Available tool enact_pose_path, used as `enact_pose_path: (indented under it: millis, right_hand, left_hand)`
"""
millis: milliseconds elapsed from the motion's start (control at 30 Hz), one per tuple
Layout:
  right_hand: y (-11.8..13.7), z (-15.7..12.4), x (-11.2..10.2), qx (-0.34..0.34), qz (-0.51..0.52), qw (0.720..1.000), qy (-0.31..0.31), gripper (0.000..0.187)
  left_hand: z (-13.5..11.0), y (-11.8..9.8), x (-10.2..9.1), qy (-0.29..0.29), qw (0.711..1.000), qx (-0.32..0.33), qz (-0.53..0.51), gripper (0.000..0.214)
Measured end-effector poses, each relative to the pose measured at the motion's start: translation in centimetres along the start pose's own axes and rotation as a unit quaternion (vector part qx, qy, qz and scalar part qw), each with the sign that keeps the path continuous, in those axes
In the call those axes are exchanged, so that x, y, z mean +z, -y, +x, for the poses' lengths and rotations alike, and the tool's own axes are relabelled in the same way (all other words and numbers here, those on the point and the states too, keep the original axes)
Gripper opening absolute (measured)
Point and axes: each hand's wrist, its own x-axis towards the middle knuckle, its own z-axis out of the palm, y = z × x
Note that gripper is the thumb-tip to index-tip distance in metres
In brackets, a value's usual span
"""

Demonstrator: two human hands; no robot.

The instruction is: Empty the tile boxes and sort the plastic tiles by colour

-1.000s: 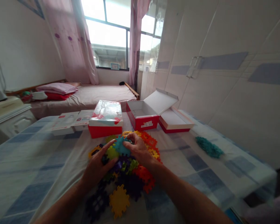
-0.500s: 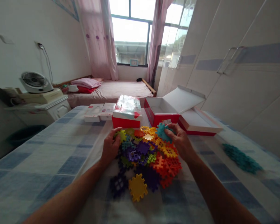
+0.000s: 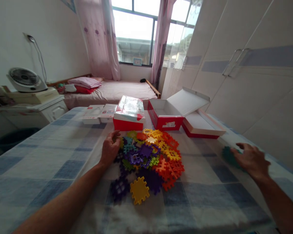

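Note:
A heap of colourful notched interlocking plastic tiles (image 3: 146, 151) lies on the checked cloth. At its left edge, my left hand (image 3: 109, 148) has its fingers bent around a yellow-green tile (image 3: 121, 143), mostly hidden by the hand. Far to the right, my right hand (image 3: 252, 159) is over a separate pile of teal tiles (image 3: 230, 156), fingers apart, partly covering the pile. A yellow tile (image 3: 139, 191) lies flat at the heap's near side, beside dark purple tiles (image 3: 119, 188). Orange-red tiles (image 3: 171, 172) form the right part.
Behind the heap stand a closed red-and-white box (image 3: 129, 112), an open red box (image 3: 166, 122) and its neighbouring shallow box (image 3: 203, 126). Flat white boxes (image 3: 94, 113) lie further left. A bed (image 3: 122, 87), a fan (image 3: 25, 79) and wardrobe doors (image 3: 254, 78) surround the table.
My right hand has left the heap, going right to the teal pile; the teal tile it held no longer shows in its fingers. My left hand stays by the heap's left edge. The view shifted slightly.

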Motion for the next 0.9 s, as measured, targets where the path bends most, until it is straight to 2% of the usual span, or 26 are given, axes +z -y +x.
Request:
enact_pose_path:
  millis: [67, 100, 167, 233, 300, 400, 467, 533, 633, 800, 900]
  right_hand:
    - [3.1, -0.7, -0.6, 0.009, -0.061, 0.998, 0.004, 0.04]
    - [5.2, -1.2, -0.8, -0.019, -0.048, 0.998, 0.022, 0.04]
    - [10.2, -2.6, -1.3, -0.104, 0.053, 0.99, 0.079, 0.035]
    - [15.7, -4.6, -1.5, -0.173, 0.178, 0.955, 0.161, 0.032]
    - [20.9, -6.9, -1.4, -0.269, 0.247, 0.9, 0.235, 0.029]
    - [27.4, -10.4, -0.5, -0.401, 0.267, 0.83, 0.282, 0.026]
    - [30.5, -12.1, 0.6, -0.441, 0.223, 0.82, 0.288, 0.031]
    - [32.5, -13.3, 1.7, -0.449, 0.156, 0.83, 0.292, 0.037]
    - [33.6, -14.4, 2.9, -0.439, 0.081, 0.842, 0.303, 0.038]
    - [32.8, -15.1, 3.3, -0.427, 0.098, 0.841, 0.318, 0.03]
    - [32.3, -15.1, 3.2, -0.424, 0.123, 0.839, 0.319, 0.03]
  left_hand:
    - [0.1, 0.3, 0.1, -0.003, 1.0, -0.004, -0.006, 0.038]
    - [0.1, 0.4, 0.2, -0.003, 1.0, -0.008, -0.008, 0.038]
    - [0.2, 0.5, 0.2, -0.006, 1.0, -0.015, -0.004, 0.036]
    - [0.3, 0.6, 0.2, -0.012, 1.0, -0.021, 0.003, 0.035]
    - [0.3, 0.6, 0.1, -0.017, 0.999, -0.029, 0.006, 0.034]
    - [0.4, 0.6, 0.1, -0.023, 0.999, -0.036, 0.005, 0.034]
    - [0.5, 0.7, 0.1, -0.025, 0.999, -0.033, 0.006, 0.034]
    - [0.6, 0.8, 0.1, -0.024, 0.999, -0.027, 0.008, 0.034]
    - [0.7, 0.9, 0.1, -0.021, 0.999, -0.017, 0.018, 0.033]
    - [0.4, 0.5, 0.3, 0.0, 0.999, 0.015, 0.048, 0.025]
    - [0.0, 0.1, 0.4, 0.039, 0.993, 0.048, 0.096, 0.022]
